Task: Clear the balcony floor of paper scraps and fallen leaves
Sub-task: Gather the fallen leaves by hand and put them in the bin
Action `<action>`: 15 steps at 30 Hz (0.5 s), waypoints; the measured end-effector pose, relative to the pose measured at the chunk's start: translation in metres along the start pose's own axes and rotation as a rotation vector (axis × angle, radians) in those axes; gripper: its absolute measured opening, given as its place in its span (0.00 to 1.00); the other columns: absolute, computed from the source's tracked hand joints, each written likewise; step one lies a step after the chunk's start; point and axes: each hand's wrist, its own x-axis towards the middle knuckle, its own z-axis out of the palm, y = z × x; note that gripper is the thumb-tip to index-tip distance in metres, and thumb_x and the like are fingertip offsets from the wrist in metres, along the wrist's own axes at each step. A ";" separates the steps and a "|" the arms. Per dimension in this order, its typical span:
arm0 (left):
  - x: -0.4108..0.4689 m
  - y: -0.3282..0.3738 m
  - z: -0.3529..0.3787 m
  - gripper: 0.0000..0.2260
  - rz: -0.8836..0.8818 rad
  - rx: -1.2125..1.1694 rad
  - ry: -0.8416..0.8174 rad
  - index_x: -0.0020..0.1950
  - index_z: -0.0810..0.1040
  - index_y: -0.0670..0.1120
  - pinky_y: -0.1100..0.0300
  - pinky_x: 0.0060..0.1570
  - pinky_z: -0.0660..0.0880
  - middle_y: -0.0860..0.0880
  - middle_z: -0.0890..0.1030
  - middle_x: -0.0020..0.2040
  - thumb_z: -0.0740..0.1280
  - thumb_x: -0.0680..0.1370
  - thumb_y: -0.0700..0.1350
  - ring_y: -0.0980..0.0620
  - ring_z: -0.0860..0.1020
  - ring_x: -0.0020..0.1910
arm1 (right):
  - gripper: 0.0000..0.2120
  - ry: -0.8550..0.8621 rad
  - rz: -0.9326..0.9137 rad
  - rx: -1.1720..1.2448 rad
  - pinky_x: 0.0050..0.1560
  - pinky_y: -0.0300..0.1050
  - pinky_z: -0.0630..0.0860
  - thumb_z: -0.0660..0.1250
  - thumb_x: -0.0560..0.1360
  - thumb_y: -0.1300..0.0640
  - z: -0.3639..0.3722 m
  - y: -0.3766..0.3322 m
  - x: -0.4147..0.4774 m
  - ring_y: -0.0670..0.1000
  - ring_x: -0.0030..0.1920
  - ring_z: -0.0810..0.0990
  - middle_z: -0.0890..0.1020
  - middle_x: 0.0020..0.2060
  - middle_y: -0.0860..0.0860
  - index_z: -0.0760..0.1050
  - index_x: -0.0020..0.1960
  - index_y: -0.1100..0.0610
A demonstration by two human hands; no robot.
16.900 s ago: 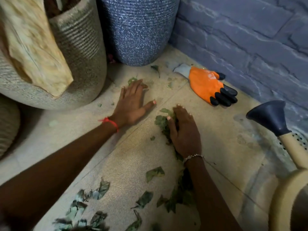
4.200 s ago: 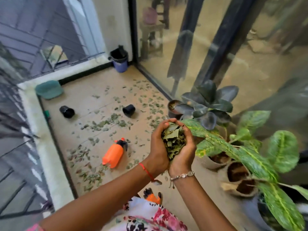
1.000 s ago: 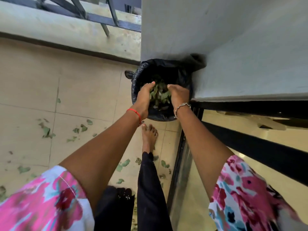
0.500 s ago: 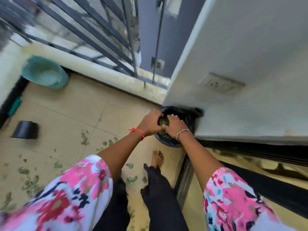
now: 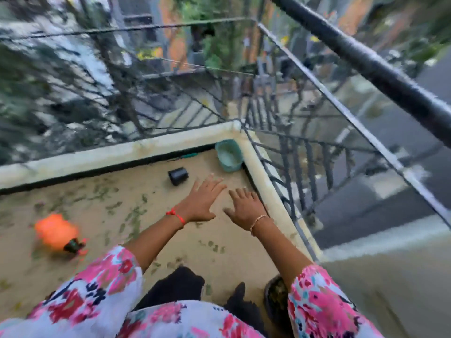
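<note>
Tan floor: the tiled balcony floor (image 5: 244, 252) runs from the person's feet out to the pale ledge (image 5: 136, 148) under the railing, and it is far from clean.
Bin: the black-lined bin (image 5: 268, 303) sits low against the wall, tucked just beside the right sleeve, with green showing inside.
Left hand: the left hand (image 5: 203, 201) is flat, fingers spread wide, carrying nothing, and held out above the tiles.
Right hand: the right hand (image 5: 244, 207) is the same, splayed and empty, close to the ledge's corner.
Leaves: the fallen leaves (image 5: 133, 215) lie scattered on the floor. The thickest streak is to the left of both hands, and a thinner sprinkle (image 5: 211, 245) lies nearer the feet. The blur hides any paper scraps.
Bearing: the streak seems to run lengthwise from the ledge back toward the person, so I judge the coming reach goes leftward and down.
Nearer hand: the left one, by a clear margin. The right hand has bare tile beneath it.
Change: half a second ago both hands were cupped together at the bin's mouth. Now they are apart and emptied, and the view has swung from the wall out over the floor.
</note>
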 end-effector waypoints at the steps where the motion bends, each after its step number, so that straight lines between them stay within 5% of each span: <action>1: -0.015 -0.016 -0.004 0.39 -0.076 -0.037 0.021 0.77 0.50 0.47 0.41 0.72 0.42 0.49 0.45 0.78 0.69 0.73 0.50 0.46 0.41 0.77 | 0.32 -0.009 -0.069 -0.023 0.73 0.55 0.50 0.55 0.77 0.41 -0.007 -0.018 0.010 0.57 0.75 0.51 0.54 0.75 0.56 0.51 0.76 0.55; 6: -0.086 -0.083 0.006 0.43 -0.363 -0.106 0.029 0.78 0.45 0.47 0.45 0.73 0.38 0.47 0.44 0.79 0.69 0.74 0.54 0.46 0.41 0.77 | 0.39 -0.089 -0.315 -0.159 0.74 0.53 0.46 0.59 0.74 0.37 -0.010 -0.098 0.053 0.54 0.76 0.45 0.47 0.76 0.54 0.45 0.76 0.52; 15: -0.228 -0.196 0.060 0.43 -0.760 -0.270 -0.010 0.78 0.42 0.47 0.44 0.72 0.36 0.48 0.42 0.78 0.66 0.75 0.58 0.47 0.38 0.77 | 0.40 -0.242 -0.597 -0.307 0.74 0.53 0.49 0.59 0.74 0.36 0.039 -0.275 0.110 0.54 0.76 0.47 0.50 0.76 0.54 0.47 0.76 0.53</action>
